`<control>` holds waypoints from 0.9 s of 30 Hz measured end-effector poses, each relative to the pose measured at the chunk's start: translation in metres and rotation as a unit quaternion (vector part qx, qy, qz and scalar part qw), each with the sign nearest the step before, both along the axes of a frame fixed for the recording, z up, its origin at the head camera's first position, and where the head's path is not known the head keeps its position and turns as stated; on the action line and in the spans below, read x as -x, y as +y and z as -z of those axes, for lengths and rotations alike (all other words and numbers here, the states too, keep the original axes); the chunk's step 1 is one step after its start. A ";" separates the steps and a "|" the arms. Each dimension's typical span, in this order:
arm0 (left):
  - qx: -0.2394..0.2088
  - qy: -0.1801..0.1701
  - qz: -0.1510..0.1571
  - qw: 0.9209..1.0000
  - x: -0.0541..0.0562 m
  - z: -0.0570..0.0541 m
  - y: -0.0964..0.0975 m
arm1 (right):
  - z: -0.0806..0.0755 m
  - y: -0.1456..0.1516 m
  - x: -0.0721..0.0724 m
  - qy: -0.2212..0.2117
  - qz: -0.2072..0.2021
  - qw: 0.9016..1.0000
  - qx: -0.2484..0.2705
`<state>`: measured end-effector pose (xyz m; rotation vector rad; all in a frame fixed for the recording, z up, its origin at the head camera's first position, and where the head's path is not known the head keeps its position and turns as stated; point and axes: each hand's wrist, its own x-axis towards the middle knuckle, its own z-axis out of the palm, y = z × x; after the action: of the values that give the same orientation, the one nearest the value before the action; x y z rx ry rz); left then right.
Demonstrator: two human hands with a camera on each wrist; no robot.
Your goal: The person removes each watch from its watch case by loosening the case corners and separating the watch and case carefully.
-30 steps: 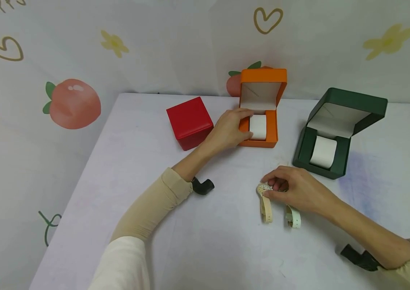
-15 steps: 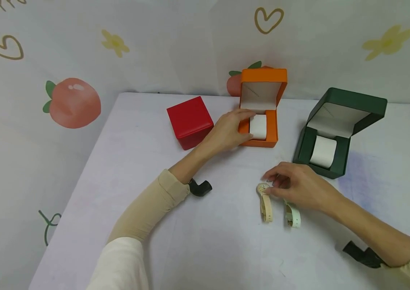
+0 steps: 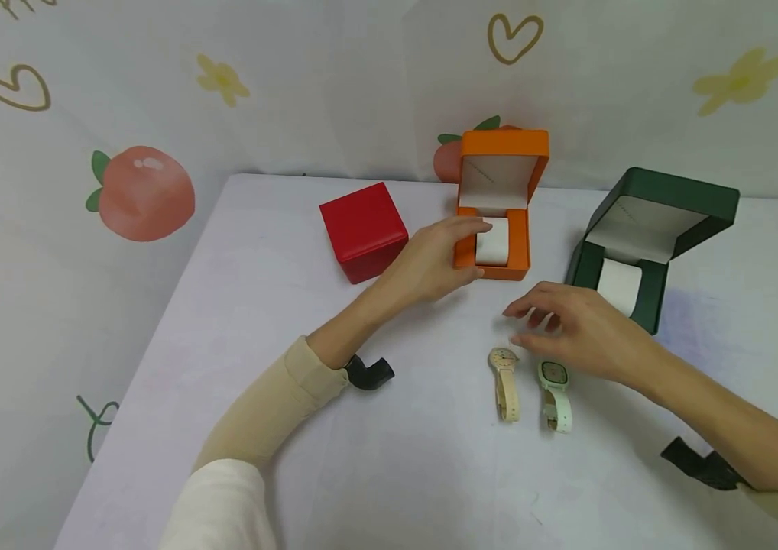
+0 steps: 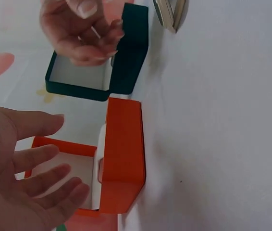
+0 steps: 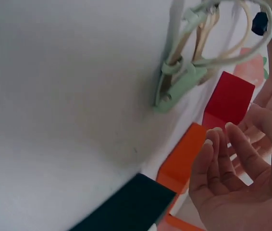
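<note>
In the head view my left hand [image 3: 433,260] reaches over the left side of an orange watch box [image 3: 519,241]. Its fingers are spread and grip nothing; the left wrist view has them relaxed beside the raised lid. A white cushion [image 3: 493,246] sits inside the box. My right hand [image 3: 581,328], loosely bent and holding nothing, hovers in front of a green watch box [image 3: 652,294] and partly covers its front corner. Just below that hand, a cream wristwatch [image 3: 507,389] and a mint-green wristwatch [image 3: 557,401] lie side by side on the table, straps buckled in loops.
Left of the orange box stands a closed red box [image 3: 363,229]. Both the orange and green boxes have their lids up, near the table's back edge. Behind them hangs a white backdrop [image 3: 334,99] with printed fruit, hearts and flowers.
My right hand has let go of the cream watch and lifted away toward the green box, uncovering the mint-green watch's face. My left hand has shifted slightly toward me, off the cushion's near side.
</note>
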<state>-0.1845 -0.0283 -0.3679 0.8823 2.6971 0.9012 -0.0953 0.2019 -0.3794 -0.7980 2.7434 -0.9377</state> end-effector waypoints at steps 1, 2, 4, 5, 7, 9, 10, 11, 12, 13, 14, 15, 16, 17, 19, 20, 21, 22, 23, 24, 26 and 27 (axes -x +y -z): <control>-0.012 0.003 -0.001 1.000 -0.002 -0.001 -0.001 | -0.002 0.000 0.001 0.002 -0.001 1.000 0.000; -0.028 0.006 -0.003 1.000 -0.004 -0.002 -0.002 | -0.004 0.000 0.003 0.002 -0.002 1.000 -0.002; -0.067 0.013 -0.007 0.998 -0.006 -0.003 -0.005 | -0.007 -0.001 0.006 0.003 -0.003 1.000 -0.006; -0.087 0.018 -0.006 0.996 -0.007 -0.004 -0.006 | -0.009 -0.001 0.008 0.005 -0.005 1.000 -0.009; -0.123 0.026 -0.002 0.992 -0.009 -0.005 -0.009 | -0.013 -0.002 0.012 0.011 -0.009 1.000 -0.015; -0.149 0.041 0.007 0.988 -0.011 -0.007 -0.012 | -0.016 -0.004 0.016 0.024 -0.019 0.999 -0.019; -0.158 0.050 0.012 0.986 -0.011 -0.008 -0.013 | -0.018 -0.004 0.018 0.032 -0.024 0.999 -0.019; -0.166 0.058 0.016 0.984 -0.012 -0.009 -0.015 | -0.019 -0.005 0.021 0.041 -0.029 0.999 -0.018; -0.172 0.066 0.019 0.983 -0.013 -0.010 -0.018 | -0.020 -0.006 0.023 0.048 -0.034 0.998 -0.017; -0.177 0.074 0.021 0.981 -0.014 -0.010 -0.020 | -0.021 -0.006 0.025 0.056 -0.039 0.998 -0.015; -0.181 0.081 0.023 0.980 -0.015 -0.011 -0.023 | -0.022 -0.007 0.028 0.062 -0.045 0.997 -0.013; -0.184 0.086 0.023 0.979 -0.015 -0.012 -0.025 | -0.023 -0.008 0.031 0.068 -0.051 0.996 -0.010; -0.184 0.093 0.022 0.978 -0.016 -0.013 -0.028 | -0.024 -0.009 0.033 0.071 -0.055 0.996 -0.008; -0.184 0.100 0.021 0.978 -0.016 -0.013 -0.031 | -0.024 -0.011 0.036 0.074 -0.059 0.996 -0.006; -0.179 0.109 0.013 0.978 -0.017 -0.014 -0.038 | -0.026 -0.013 0.042 0.075 -0.063 0.995 -0.006; -0.175 0.114 0.009 0.978 -0.017 -0.014 -0.041 | -0.026 -0.015 0.044 0.074 -0.062 0.995 -0.006; -0.172 0.118 0.004 0.978 -0.017 -0.015 -0.044 | -0.027 -0.016 0.047 0.074 -0.060 0.995 -0.008; -0.168 0.122 -0.001 0.978 -0.017 -0.015 -0.046 | -0.027 -0.018 0.049 0.071 -0.057 0.996 -0.010; -0.166 0.124 -0.007 0.978 -0.018 -0.015 -0.049 | -0.028 -0.019 0.052 0.070 -0.055 0.996 -0.013; -0.162 0.126 -0.011 0.979 -0.018 -0.016 -0.052 | -0.028 -0.021 0.054 0.068 -0.052 0.996 -0.015; -0.157 0.133 -0.021 0.978 -0.018 -0.017 -0.056 | -0.030 -0.024 0.060 0.066 -0.050 0.996 -0.016; -0.154 0.134 -0.026 0.979 -0.018 -0.018 -0.058 | -0.031 -0.025 0.062 0.066 -0.049 0.997 -0.015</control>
<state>-0.1669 -0.0867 -0.3502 1.0670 2.8608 1.3284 -0.1577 0.1769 -0.3487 -1.0129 2.7923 -0.8511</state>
